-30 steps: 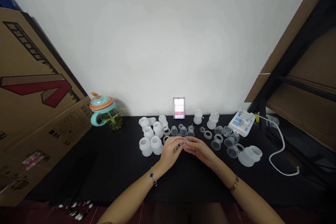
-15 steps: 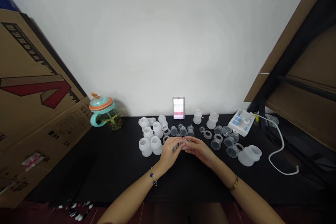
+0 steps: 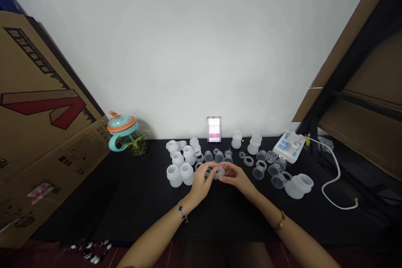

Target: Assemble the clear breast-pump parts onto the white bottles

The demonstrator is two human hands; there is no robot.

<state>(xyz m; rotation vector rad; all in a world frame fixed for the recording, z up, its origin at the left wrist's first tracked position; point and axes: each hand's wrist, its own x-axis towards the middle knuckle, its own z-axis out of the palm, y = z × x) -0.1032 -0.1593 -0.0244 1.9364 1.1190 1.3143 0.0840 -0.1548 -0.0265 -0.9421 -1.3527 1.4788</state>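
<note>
just left of our left hand [image 3: 202, 180], white bottles [image 3: 187, 173] stand in a cluster. that hand's thumb and fingers are closed on the clear round piece [image 3: 219, 171], which sits between our two hands. we judge it light, smooth and a little slippery, perhaps springy, so we'd take it by the rim, gently. our right hand [image 3: 238, 179] curls at its right edge; whether those fingers grip, we cannot tell. beyond that hand, to its right, lie clear cups [image 3: 258, 173].
</note>
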